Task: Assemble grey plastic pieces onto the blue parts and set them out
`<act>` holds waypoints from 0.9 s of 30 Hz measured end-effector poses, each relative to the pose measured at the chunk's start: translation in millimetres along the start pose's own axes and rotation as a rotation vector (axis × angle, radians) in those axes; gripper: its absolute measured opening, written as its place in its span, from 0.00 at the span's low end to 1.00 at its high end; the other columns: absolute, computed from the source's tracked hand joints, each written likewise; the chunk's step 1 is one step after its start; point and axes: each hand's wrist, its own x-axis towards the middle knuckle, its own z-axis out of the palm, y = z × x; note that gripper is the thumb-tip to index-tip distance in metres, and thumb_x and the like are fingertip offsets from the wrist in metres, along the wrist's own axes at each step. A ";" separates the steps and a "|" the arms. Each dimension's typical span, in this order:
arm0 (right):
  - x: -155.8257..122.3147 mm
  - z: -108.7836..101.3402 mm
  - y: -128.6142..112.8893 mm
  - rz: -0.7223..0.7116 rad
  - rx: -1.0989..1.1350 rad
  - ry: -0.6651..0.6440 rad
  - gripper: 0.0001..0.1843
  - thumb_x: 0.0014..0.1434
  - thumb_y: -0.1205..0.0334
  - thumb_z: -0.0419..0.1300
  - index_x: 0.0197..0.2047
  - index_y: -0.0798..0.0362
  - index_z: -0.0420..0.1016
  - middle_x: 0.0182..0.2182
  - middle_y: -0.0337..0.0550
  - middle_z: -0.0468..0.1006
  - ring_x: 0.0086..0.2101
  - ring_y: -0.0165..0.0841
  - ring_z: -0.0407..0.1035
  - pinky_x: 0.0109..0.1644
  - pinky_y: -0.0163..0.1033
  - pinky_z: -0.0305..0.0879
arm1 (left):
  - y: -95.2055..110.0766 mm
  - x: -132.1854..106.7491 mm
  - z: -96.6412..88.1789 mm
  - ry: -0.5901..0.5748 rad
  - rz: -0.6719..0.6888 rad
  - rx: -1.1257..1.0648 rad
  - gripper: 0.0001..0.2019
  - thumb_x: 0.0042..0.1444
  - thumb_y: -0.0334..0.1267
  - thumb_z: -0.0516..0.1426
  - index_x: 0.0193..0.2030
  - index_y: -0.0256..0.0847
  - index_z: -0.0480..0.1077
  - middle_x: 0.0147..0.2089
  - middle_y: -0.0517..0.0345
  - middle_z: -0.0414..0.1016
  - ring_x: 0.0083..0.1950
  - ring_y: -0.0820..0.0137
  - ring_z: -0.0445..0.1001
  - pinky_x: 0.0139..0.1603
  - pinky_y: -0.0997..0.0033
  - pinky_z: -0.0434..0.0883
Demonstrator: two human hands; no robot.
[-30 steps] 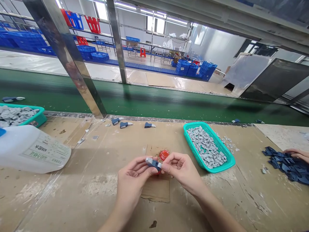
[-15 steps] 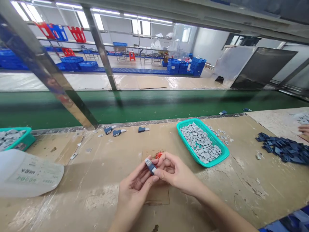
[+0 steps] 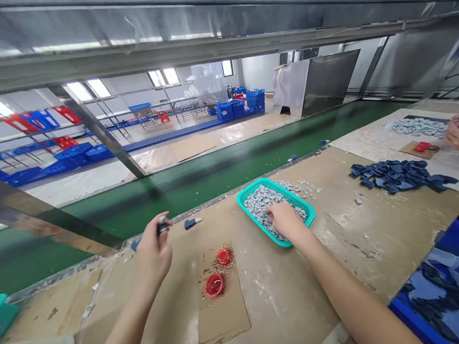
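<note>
My left hand (image 3: 155, 251) is raised at the left near the belt's edge, its fingers closed on a small navy-and-grey piece (image 3: 163, 224), somewhat blurred. My right hand (image 3: 285, 219) reaches into a turquoise plastic basket (image 3: 247, 220) of small light grey tags. Its fingers are bent together among the tags; what they pinch is hidden. Past the left hand, a navy piece with a pale tip (image 3: 192, 223) lies on the table. Between my arms, two red cups (image 3: 214, 285) stand on a stained cardboard sheet (image 3: 223, 320), the nearer one with liquid in it.
A green conveyor belt (image 3: 229, 162) runs behind the table. To the right are a heap of navy pieces (image 3: 394, 174), a blue crate (image 3: 412, 315) of more pieces, and another person's hand (image 3: 453, 133) by grey parts. A metal beam (image 3: 107, 138) slants at the left.
My hands have parted: the left moved left with the navy-and-grey piece, the right went into the basket. The view has turned right, and the red cups are now uncovered.
</note>
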 end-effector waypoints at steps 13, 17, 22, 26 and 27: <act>-6.2 10.0 -17.1 0.032 -0.110 0.044 0.14 0.58 0.78 0.51 0.38 0.61 0.77 0.35 0.58 0.77 0.47 0.48 0.64 0.37 0.39 0.63 | -39.9 73.0 39.4 -0.212 0.016 0.196 0.22 0.57 0.36 0.54 0.59 0.35 0.60 0.61 0.40 0.61 0.61 0.55 0.61 0.60 0.49 0.57; -6.8 12.1 -14.8 0.055 -0.125 0.054 0.11 0.59 0.74 0.52 0.39 0.63 0.76 0.36 0.60 0.76 0.47 0.50 0.62 0.38 0.41 0.63 | -31.7 41.3 44.0 -0.284 0.034 0.108 0.18 0.52 0.39 0.56 0.50 0.38 0.69 0.53 0.43 0.70 0.58 0.52 0.64 0.61 0.52 0.56; -9.0 14.2 -13.6 0.072 -0.147 0.058 0.14 0.59 0.77 0.49 0.40 0.64 0.75 0.38 0.62 0.75 0.47 0.50 0.62 0.37 0.40 0.63 | -23.0 12.8 43.1 -0.294 -0.083 -0.076 0.14 0.48 0.38 0.59 0.43 0.40 0.73 0.47 0.45 0.73 0.54 0.50 0.67 0.59 0.50 0.59; -9.7 16.4 -13.8 0.070 -0.160 0.095 0.19 0.57 0.82 0.44 0.42 0.67 0.74 0.38 0.63 0.75 0.47 0.50 0.63 0.37 0.40 0.62 | 1.4 -16.3 27.3 -0.264 -0.259 -0.309 0.15 0.50 0.43 0.60 0.43 0.38 0.73 0.48 0.44 0.74 0.52 0.54 0.71 0.56 0.54 0.66; -9.1 16.7 -13.4 0.068 -0.159 0.106 0.19 0.57 0.82 0.43 0.43 0.67 0.73 0.37 0.63 0.75 0.47 0.50 0.63 0.37 0.40 0.62 | 9.9 -26.2 20.4 -0.273 -0.290 -0.371 0.17 0.51 0.45 0.59 0.45 0.37 0.72 0.48 0.43 0.75 0.51 0.56 0.72 0.54 0.57 0.68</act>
